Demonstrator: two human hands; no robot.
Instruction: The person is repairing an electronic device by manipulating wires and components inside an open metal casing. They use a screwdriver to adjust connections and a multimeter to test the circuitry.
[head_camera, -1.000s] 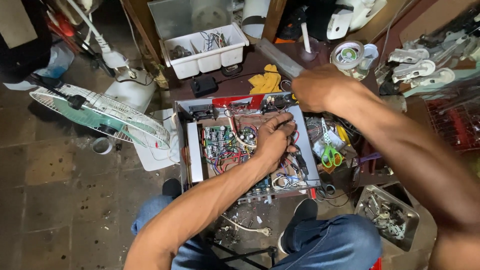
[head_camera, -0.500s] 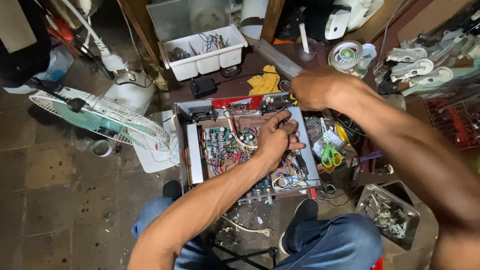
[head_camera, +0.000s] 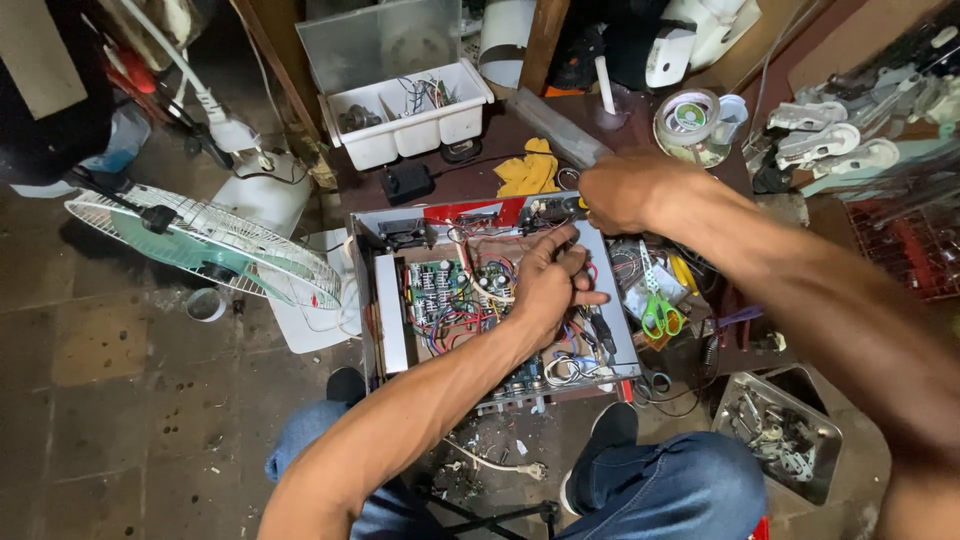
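An opened grey metal electronics case (head_camera: 388, 330) lies in front of my knees, with a green circuit board (head_camera: 435, 290) and many coloured wires (head_camera: 470, 315) inside. My left hand (head_camera: 548, 285) reaches into the middle of the case, fingers curled among the wires; what it grips is hidden. My right hand (head_camera: 615, 192) rests closed on the far right corner of the case, over a dark part at the rear edge.
A white compartment bin (head_camera: 410, 110) and a yellow cloth (head_camera: 530, 172) lie beyond the case. Green-handled scissors (head_camera: 655, 305) sit at its right. A metal tray of small parts (head_camera: 780, 435) is at lower right. A tipped fan (head_camera: 200, 245) lies left.
My left hand has shifted slightly deeper among the wires. My right hand stays at the case's far corner.
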